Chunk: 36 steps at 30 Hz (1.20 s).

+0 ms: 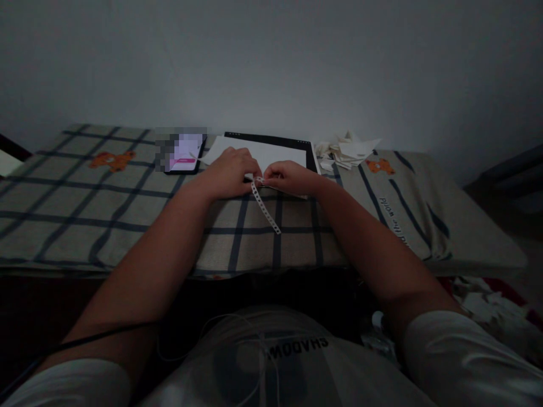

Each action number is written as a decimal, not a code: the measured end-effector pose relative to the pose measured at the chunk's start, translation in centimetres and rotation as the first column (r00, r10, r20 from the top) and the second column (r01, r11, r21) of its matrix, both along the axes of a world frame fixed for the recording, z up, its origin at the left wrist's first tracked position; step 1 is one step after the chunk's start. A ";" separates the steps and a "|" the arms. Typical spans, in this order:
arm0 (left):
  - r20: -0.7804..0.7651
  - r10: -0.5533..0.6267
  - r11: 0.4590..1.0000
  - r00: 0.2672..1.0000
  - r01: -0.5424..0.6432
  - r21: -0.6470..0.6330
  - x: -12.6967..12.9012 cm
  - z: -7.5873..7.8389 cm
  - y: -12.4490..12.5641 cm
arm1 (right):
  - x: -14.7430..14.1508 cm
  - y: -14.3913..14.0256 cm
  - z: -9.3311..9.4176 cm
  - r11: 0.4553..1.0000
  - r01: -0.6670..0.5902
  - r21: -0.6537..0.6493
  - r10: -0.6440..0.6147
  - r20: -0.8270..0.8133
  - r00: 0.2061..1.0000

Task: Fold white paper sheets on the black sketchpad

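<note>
near the centre of the frame, left hand [229, 169] and right hand [288, 176] close together, fingertips almost meeting, both pinching the upper end of a narrow white paper strip with a row of small holes [265, 208]. strip hanging from the pinch and running down and to the right across the grey cloth with dark blue checks and orange bear prints [85, 198], its free end lying just below centre, apart from everything else. fingers of both hands curled and pressed together on the strip, none spread.

just behind the hands, a white sheet of paper [271, 151] lying on a black flat board [297, 141], the sheet's near edge partly under the knuckles. left of that, a dark phone with a lit pink-and-white screen [186, 154], close to the left wrist but not touching. upper right of centre, a loose heap of white paper scraps [345, 150] near the far edge of the cloth.

wide bare cloth to the left and in front of the hands; cloth's near edge dropping into shadow above the lap. right side sloping off toward more pale scraps on the floor [483, 305] at lower right.
</note>
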State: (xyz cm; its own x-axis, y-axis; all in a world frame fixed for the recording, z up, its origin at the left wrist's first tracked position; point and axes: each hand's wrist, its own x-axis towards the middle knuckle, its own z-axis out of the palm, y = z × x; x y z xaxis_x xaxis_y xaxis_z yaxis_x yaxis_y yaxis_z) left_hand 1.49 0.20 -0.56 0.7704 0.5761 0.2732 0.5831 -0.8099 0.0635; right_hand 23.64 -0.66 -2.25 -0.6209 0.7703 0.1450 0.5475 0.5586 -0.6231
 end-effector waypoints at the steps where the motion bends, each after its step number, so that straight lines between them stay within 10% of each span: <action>1: 0.000 0.003 1.000 1.000 -0.003 0.004 0.0 0.0 0.0 | 0.0 0.0 0.0 1.000 -0.003 0.009 0.003 -0.003 1.000; 36: 0.027 0.022 1.000 0.999 -0.022 0.001 0.4 -0.1 -0.1 | 0.4 0.9 -0.7 0.999 -0.009 0.032 0.011 -0.084 0.996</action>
